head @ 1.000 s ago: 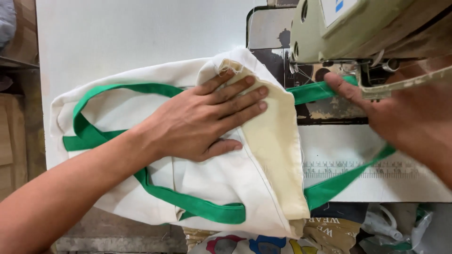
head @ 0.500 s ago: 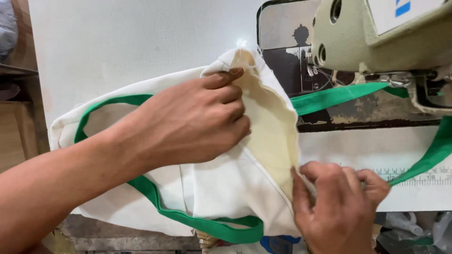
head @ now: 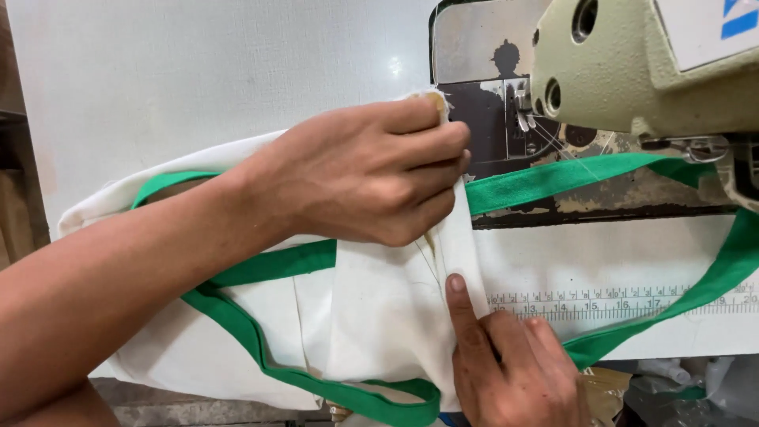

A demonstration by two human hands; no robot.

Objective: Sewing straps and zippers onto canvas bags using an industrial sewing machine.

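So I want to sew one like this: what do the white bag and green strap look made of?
White bag: apparently plain woven cotton or canvas, matte, creasing softly under the left hand. Green strap: flat woven webbing or tape, matte, even-edged; fibre unclear.

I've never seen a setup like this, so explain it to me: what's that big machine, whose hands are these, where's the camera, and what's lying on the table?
The camera sits on the person's head and looks down at their own hands. The cream machine at top right is a sewing machine on a white table. A white cloth bag with green straps lies on the table. The left hand grips the bag's folded edge. The right hand presses one finger on that edge lower down. A measuring scale runs along the table's front.
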